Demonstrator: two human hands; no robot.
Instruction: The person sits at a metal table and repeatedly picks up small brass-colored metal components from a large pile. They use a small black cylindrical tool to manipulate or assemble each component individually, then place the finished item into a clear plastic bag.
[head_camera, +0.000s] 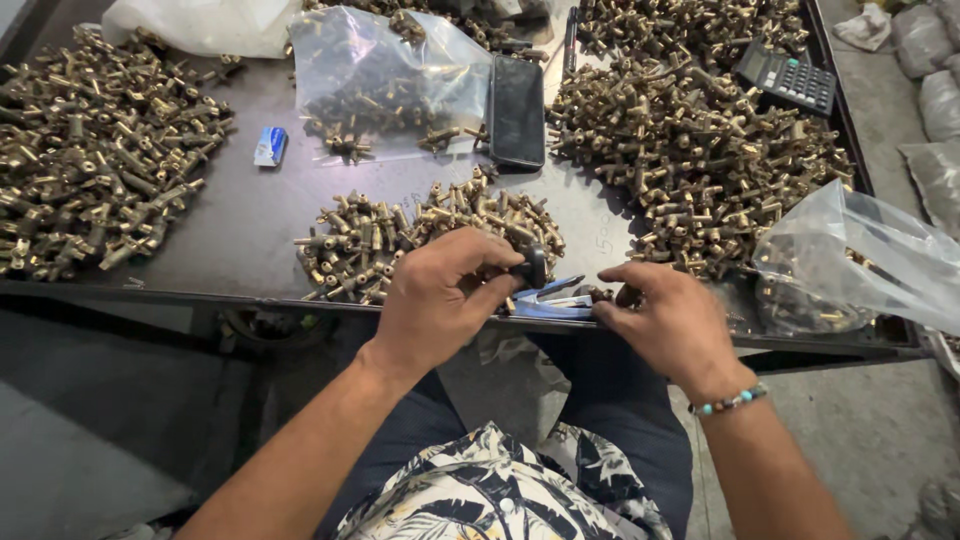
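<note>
The left hand is closed around a small black tool with a knob-like handle, held at the front edge of the dark metal table. The right hand rests just beside it, with its fingers pinched on something small near the flat blue-and-silver metal pieces; what it holds I cannot tell, because the fingers hide it. Just behind the left hand lies a small heap of brass fittings. Bigger heaps of the same brass parts lie at the left and at the right. A black phone, a dark calculator and clear plastic bags are also on the table.
</note>
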